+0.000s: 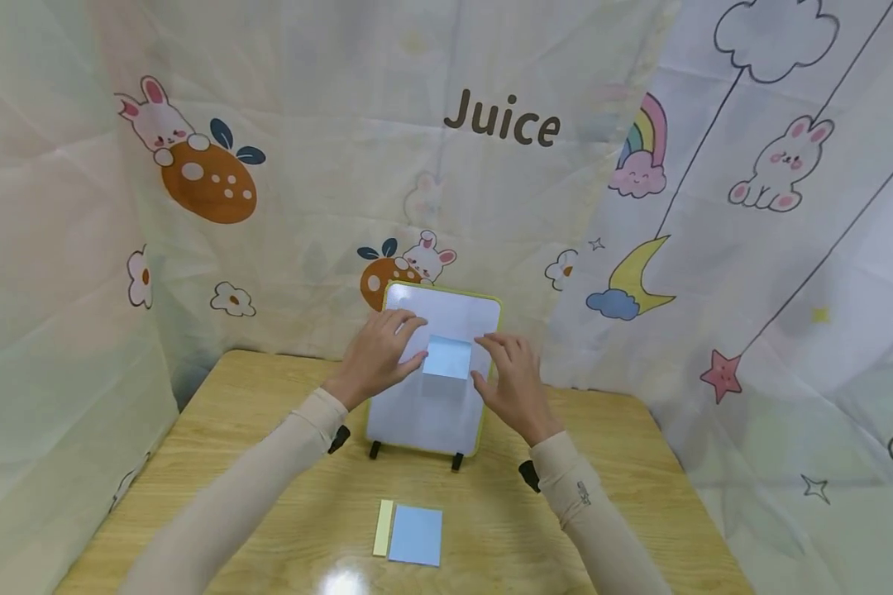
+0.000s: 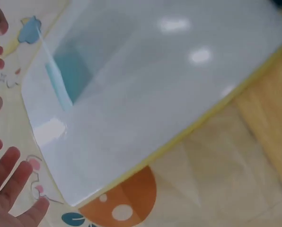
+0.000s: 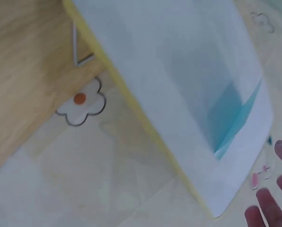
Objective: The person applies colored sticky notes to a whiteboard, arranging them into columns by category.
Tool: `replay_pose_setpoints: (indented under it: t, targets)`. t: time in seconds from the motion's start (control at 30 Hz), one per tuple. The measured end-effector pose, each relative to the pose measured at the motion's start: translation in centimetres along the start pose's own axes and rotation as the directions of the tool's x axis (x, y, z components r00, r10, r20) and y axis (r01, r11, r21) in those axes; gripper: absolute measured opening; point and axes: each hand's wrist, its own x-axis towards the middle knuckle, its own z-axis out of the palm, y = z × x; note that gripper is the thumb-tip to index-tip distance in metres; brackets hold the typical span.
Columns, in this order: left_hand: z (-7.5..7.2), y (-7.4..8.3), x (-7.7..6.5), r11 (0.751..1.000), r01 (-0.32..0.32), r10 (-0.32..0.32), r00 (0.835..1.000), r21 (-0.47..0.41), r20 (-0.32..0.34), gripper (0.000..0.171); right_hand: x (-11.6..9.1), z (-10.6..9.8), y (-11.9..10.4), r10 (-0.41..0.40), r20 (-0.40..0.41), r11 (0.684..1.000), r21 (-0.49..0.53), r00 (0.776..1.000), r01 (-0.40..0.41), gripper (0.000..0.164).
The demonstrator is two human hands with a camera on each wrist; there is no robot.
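1. The step in hand appears to be setting a blue note [image 1: 448, 359] on a whiteboard [image 1: 409, 413]; judging by its look, the paper is already up but not yet flat. Its upper part seems fixed, while its lower edge stands off the surface and throws a shadow below.
2. The next move, as I judge it, calls for one of two things: light fingertips smoothing that loose lower part against the board, or both hands drawing clear if a lifted edge is acceptable. A careless brush from either side could peel the paper away.
3. The left hand [image 1: 379, 351] is released, its fingers spread and loosely bent, gripping nothing. Its thumb tip comes near the note's left side, and the wrist views show the fingers apart from the paper.
4. The right hand [image 1: 516, 382] is released too, thumb and fingers parted and bent towards the note, with nothing between them.
5. The note therefore lies between the two hands, just beside the fingertips of each, on the board face that they bracket.
6. Nearer the person than both hands, and between the forearms, a blue pad [image 1: 416, 535] and a yellow strip [image 1: 383, 528] lie side by side on the table [image 1: 603, 430], touched by neither hand.
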Motion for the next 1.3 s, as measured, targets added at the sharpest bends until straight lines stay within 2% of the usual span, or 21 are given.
replay_pose_setpoints:
  t: [0.17, 0.27, 0.33, 0.43, 0.57, 0.63, 0.73, 0.8, 0.93, 1.1, 1.17, 1.3]
  targets:
    - [0.1, 2.5, -3.2, 0.993, -0.054, 0.055, 0.998, -0.103, 0.005, 0.045, -3.3, -0.1, -2.8, -0.103, 0.023, 0.994, 0.027, 0.994, 0.103, 0.045]
    - [0.0, 3.7, -5.4, 0.987, -0.111, 0.118, 0.992, -0.118, 0.051, 0.038, -5.2, 0.6, -4.7, -0.144, 0.115, 0.989, 0.04, 0.983, 0.14, 0.039]
    - [0.1, 4.2, -7.0, 0.98, -0.159, 0.17, 0.981, -0.124, 0.09, 0.033, -6.4, 1.3, -6.0, -0.158, 0.213, 0.987, 0.047, 0.964, 0.152, 0.035]
    - [0.3, 5.1, -9.4, 0.967, -0.215, 0.237, 0.956, -0.136, 0.171, 0.027, -8.1, 2.3, -7.6, -0.167, 0.375, 0.986, 0.04, 0.912, 0.164, 0.032]
    - [0.8, 6.9, -12.0, 0.955, -0.242, 0.284, 0.916, -0.173, 0.283, 0.025, -10.1, 3.2, -8.9, -0.164, 0.553, 0.985, 0.049, 0.817, 0.165, 0.04]
    - [1.0, 7.8, -13.0, 0.949, -0.257, 0.305, 0.89, -0.18, 0.338, 0.025, -10.8, 3.5, -9.4, -0.17, 0.615, 0.985, 0.073, 0.77, 0.159, 0.045]
    - [1.1, 9.1, -14.2, 0.944, -0.271, 0.325, 0.855, -0.187, 0.404, 0.024, -11.5, 3.7, -9.9, -0.191, 0.664, 0.981, 0.1, 0.723, 0.168, 0.05]
    - [1.2, 9.6, -14.7, 0.943, -0.28, 0.333, 0.836, -0.182, 0.437, 0.024, -11.9, 3.8, -10.1, -0.209, 0.671, 0.977, 0.106, 0.711, 0.187, 0.053]
    - [1.6, 10.3, -15.6, 0.944, -0.277, 0.331, 0.808, -0.182, 0.487, 0.026, -12.6, 4.2, -10.4, -0.212, 0.683, 0.975, 0.102, 0.698, 0.197, 0.055]
    - [2.0, 11.1, -16.1, 0.949, -0.285, 0.312, 0.787, -0.135, 0.531, 0.03, -13.3, 4.7, -10.5, -0.193, 0.716, 0.98, 0.104, 0.671, 0.17, 0.051]
    - [2.2, 11.3, -16.3, 0.949, -0.289, 0.311, 0.783, -0.127, 0.538, 0.033, -13.4, 4.9, -10.5, -0.195, 0.719, 0.98, 0.114, 0.667, 0.164, 0.05]
    - [2.1, 11.5, -16.4, 0.951, -0.279, 0.303, 0.759, -0.134, 0.576, 0.039, -13.5, 5.0, -10.5, -0.203, 0.714, 0.979, 0.124, 0.67, 0.164, 0.046]
